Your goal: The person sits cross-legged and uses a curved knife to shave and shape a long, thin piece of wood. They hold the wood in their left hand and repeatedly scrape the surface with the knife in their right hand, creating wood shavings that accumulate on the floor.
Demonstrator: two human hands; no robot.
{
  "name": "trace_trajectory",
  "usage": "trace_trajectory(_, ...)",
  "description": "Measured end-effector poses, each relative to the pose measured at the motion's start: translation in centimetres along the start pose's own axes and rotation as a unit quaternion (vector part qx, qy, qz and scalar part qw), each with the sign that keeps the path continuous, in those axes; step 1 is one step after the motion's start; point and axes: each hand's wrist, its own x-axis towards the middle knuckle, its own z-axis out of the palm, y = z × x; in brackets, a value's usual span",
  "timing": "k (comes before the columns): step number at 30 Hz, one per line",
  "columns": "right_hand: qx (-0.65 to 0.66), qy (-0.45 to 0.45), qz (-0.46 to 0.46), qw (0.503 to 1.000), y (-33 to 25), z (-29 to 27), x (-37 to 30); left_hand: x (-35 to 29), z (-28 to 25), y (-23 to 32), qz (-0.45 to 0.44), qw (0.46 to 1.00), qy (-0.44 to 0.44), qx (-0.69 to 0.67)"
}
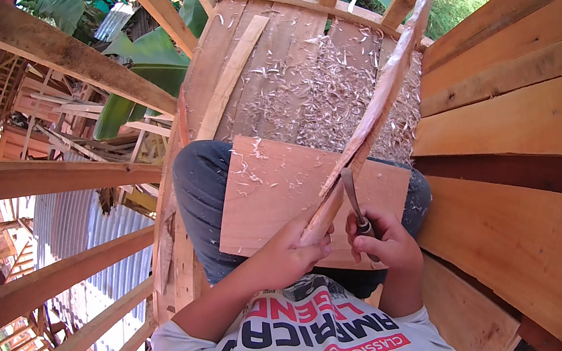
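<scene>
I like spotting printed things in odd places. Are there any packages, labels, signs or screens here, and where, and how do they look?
No packages, labels, signs or screens show.
Printed shirt: worn by the person, at the bottom middle; grey, with large dark lettering, red outlined lettering and a red band holding white lettering.
Nothing printed shows on the wooden strip, the board on the lap or the planks.

Rough raw-wood strip (380, 103); dull metal blade (351, 193); matt wooden board (276, 191)

Both hands (287, 256) (385, 240) fisted, fingers curled
</scene>
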Motion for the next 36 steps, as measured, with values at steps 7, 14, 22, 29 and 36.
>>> trace_trajectory(7, 0.042, -0.026, 0.063, 0.997, -0.7, 0.0, -0.2, -0.3, -0.5, 0.8, 0.0, 1.0, -0.026, -0.01)
trace_trajectory(14, -0.129, 0.04, 0.034, 0.99, -0.6, 0.8, -0.2, -0.2, -0.8, 0.8, 0.019, 0.998, -0.009, 0.051)
trace_trajectory(22, 0.049, -0.012, 0.039, 0.998, -1.2, 1.2, -0.6, -0.2, -1.8, 0.8, 0.015, 0.999, -0.05, 0.01)
trace_trajectory(29, 0.083, -0.067, 0.068, 0.992, 0.0, 0.2, 0.4, -0.6, -2.6, 1.0, 0.028, 0.995, -0.071, 0.057)
trace_trajectory(36, 0.184, -0.083, 0.089, 0.975, 0.9, 1.1, 0.8, -0.6, -3.1, 1.0, 0.021, 0.996, -0.083, 0.037)
